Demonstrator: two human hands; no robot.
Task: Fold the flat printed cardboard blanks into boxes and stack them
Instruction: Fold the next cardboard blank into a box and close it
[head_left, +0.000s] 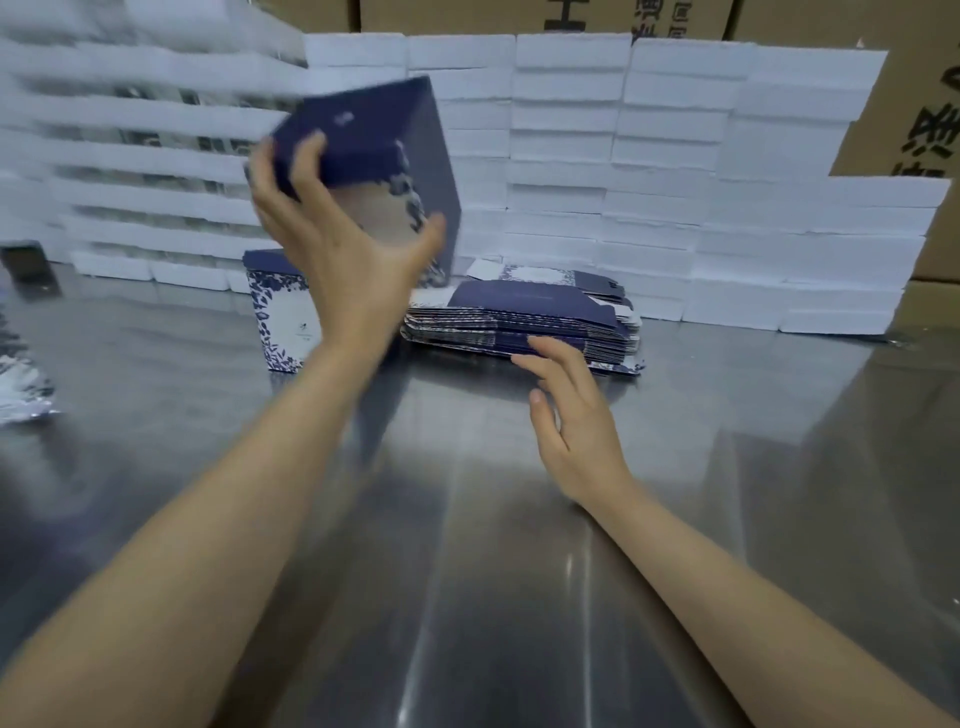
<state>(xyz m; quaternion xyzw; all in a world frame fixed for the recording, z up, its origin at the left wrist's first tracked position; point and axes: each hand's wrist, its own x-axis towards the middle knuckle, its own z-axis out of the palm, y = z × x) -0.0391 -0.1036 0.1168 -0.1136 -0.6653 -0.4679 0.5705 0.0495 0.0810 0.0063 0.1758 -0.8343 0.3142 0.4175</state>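
Holding box (366, 122) aloft in left hand (340, 249)

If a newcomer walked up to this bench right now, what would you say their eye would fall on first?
Most likely the dark blue folded box, gripped by the left hand and raised above the steel table. Next comes the wall of white blocks along the back, then the pile of flat blanks right of centre, with the right hand open at its near edge.

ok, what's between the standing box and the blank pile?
Head view: only the wrist of the left hand, which grips a raised box, crosses that gap; table beneath mostly hidden.
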